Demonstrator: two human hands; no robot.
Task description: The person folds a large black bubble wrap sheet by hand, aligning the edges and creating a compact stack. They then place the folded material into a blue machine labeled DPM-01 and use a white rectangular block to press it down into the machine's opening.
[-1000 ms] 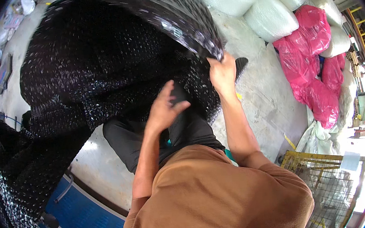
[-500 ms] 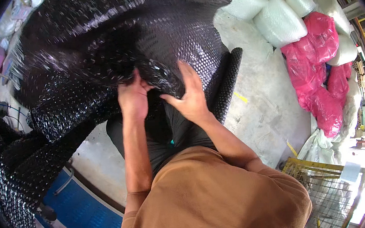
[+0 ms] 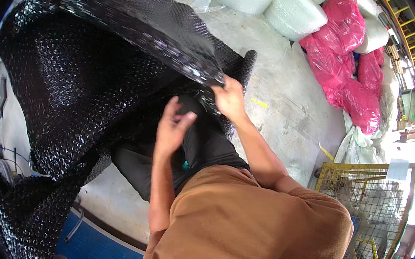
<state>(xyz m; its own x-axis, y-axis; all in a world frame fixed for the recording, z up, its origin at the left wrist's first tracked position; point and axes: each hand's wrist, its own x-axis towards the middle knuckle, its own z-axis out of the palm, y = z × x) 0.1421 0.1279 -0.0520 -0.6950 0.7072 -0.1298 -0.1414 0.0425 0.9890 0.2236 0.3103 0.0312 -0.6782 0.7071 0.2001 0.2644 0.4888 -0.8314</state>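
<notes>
A big sheet of black bubble wrap (image 3: 96, 85) spreads in loose folds in front of me and trails down to the left. My right hand (image 3: 229, 98) is closed on its edge, and a gathered strip stretches from there to the upper left. Above my thighs, my left hand (image 3: 173, 128) hangs with fingers apart and slightly curled, holding nothing. It is close to the wrap, and motion blurs its fingertips. Beyond my right hand, a rolled edge of black wrap (image 3: 248, 67) points away from me.
Rolls of clear bubble wrap (image 3: 296, 11) and pink plastic bundles (image 3: 345, 64) are piled at the far right. A yellow-framed wire cage (image 3: 366, 198) stands at the near right. Blue equipment (image 3: 101, 247) with a metal handle lies at the lower left, partly under the wrap.
My right hand has closed on the wrap's edge and moved slightly right. My left hand has come away from the wrap and drawn nearer to me. The sheet has sunk and shifted left.
</notes>
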